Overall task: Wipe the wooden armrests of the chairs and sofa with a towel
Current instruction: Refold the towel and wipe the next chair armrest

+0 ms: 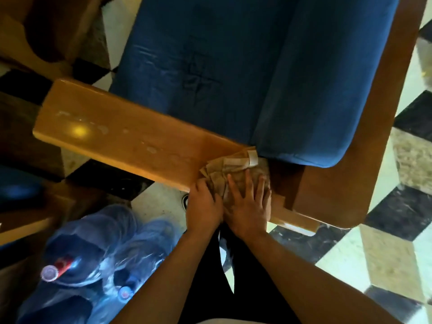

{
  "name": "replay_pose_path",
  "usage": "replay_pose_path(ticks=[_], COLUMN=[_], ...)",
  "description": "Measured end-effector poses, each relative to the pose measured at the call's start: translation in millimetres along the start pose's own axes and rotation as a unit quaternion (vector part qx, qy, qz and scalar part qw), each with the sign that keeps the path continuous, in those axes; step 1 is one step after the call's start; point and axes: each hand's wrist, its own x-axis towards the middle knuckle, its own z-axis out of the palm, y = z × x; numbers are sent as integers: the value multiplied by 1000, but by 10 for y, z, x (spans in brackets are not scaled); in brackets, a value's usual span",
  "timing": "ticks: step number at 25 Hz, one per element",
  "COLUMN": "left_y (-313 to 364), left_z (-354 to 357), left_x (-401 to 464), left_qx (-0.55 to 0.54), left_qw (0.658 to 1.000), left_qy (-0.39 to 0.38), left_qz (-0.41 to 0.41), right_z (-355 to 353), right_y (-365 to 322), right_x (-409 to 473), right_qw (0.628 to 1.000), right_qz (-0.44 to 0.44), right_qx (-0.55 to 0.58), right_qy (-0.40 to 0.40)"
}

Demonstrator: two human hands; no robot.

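Observation:
A broad wooden armrest (112,134) runs from the left toward the lower middle beside a blue seat cushion (198,61). It shows pale smears and a light glare. A crumpled brown towel (230,169) lies on the armrest's near end, against the blue back cushion (322,94). My left hand (203,206) grips the towel's left edge with curled fingers. My right hand (249,206) presses flat on the towel with fingers spread. Part of the towel is hidden under both hands.
The wooden sofa frame (374,146) wraps around the right side. Blue plastic bags with bottles (98,263) sit on the floor at lower left. Another wooden seat (46,31) stands at the upper left. The floor is chequered tile (397,242).

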Motion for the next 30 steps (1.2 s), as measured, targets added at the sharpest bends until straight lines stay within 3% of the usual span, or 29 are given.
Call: replay_pose_path(ticks=[7, 12, 15, 18, 22, 26, 30], left_y=[28, -23, 26, 233, 457, 381, 125], left_z=[-3, -178, -422, -756, -1185, -1672, -2157], left_x=[-79, 88, 553, 1348, 2259, 2904, 3302], left_qx=[160, 222, 254, 313, 439, 501, 482], left_qw=[980, 965, 941, 914, 854, 816, 833], left_qy=[-79, -16, 12, -19, -138, -205, -214], left_qz=[91, 140, 221, 257, 242, 205, 165], right_z=[222, 188, 171, 220, 229, -56, -480], right_y=[513, 169, 69, -4, -133, -701, -1779], right_x=[-400, 78, 338, 365, 415, 883, 1817], right_qw=[995, 996, 993, 991, 988, 983, 980], right_qz=[12, -38, -44, -20, -24, -43, 43], right_qx=[54, 42, 17, 9, 14, 12, 65], right_qy=[86, 73, 110, 130, 153, 180, 184])
